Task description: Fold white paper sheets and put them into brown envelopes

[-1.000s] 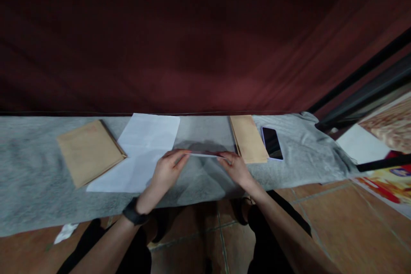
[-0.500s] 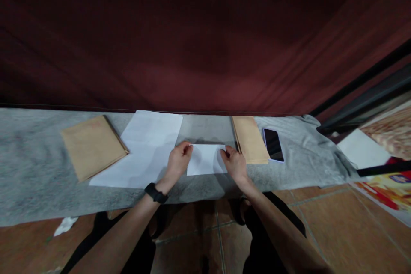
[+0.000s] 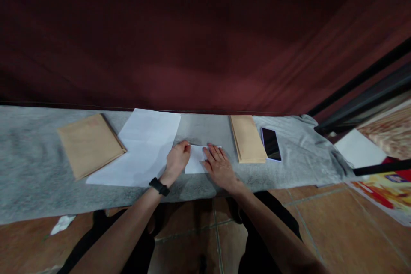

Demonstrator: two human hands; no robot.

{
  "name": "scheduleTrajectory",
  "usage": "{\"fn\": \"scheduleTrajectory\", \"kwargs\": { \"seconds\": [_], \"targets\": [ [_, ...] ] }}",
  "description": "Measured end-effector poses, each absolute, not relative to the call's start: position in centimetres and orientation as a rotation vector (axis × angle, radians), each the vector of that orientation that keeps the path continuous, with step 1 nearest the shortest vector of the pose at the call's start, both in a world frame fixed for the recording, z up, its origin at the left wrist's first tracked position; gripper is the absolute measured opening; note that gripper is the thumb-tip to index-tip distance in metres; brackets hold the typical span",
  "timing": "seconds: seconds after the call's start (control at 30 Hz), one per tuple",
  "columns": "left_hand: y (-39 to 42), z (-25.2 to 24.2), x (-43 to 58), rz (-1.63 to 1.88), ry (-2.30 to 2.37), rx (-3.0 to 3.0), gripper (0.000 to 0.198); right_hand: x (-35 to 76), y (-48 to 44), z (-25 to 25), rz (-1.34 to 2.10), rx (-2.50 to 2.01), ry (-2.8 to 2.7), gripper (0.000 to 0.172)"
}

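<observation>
A small folded white paper [image 3: 195, 162] lies on the grey cloth [image 3: 38, 180] in front of me. My left hand [image 3: 177, 160], a black watch on its wrist, rests on the paper's left edge with fingers curled in a pinch at the top corner. My right hand [image 3: 218, 166] lies flat on the paper's right part, fingers stretched out and pressing down. A large white sheet [image 3: 141, 147] lies just left of my left hand.
A brown envelope [image 3: 88, 144] sits left of the white sheet. A stack of brown envelopes [image 3: 247, 139] and a dark phone [image 3: 270, 143] lie to the right. A dark red curtain [image 3: 205, 38] hangs behind. A tiled floor [image 3: 337, 218] lies below.
The paper was held up edge-on, then laid flat on the cloth. My right hand has since slid left onto it and flattened; my left hand stays at its left edge.
</observation>
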State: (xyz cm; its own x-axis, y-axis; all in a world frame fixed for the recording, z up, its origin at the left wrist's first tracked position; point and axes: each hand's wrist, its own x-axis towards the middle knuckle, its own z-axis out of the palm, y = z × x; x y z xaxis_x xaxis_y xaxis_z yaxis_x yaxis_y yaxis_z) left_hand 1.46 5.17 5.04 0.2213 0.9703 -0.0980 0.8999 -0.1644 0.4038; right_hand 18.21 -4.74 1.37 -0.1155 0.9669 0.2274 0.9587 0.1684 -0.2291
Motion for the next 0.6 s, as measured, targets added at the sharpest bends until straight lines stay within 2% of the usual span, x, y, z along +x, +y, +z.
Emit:
{"fn": "scheduleTrajectory", "kwargs": {
  "seconds": [0.23,0.37,0.47,0.6],
  "targets": [
    [4.3,5.4,1.3,0.294,1.840,2.253,0.035,17.8,-5.2,0.4,-0.051,-1.882,-2.117,0.055],
    [2.3,4.6,1.7,0.519,1.549,2.564,0.040,17.7,-5.1,0.5,-0.059,-1.890,-2.129,0.055],
    [0.1,3.0,2.2,0.508,1.283,2.723,0.053,17.9,-5.2,0.4,-0.059,-1.878,-2.166,0.054],
    [-1.7,1.1,2.3,0.474,1.255,2.755,0.069,18.1,-5.5,-0.1,-0.058,-1.875,-2.187,0.056]
  ]
}}
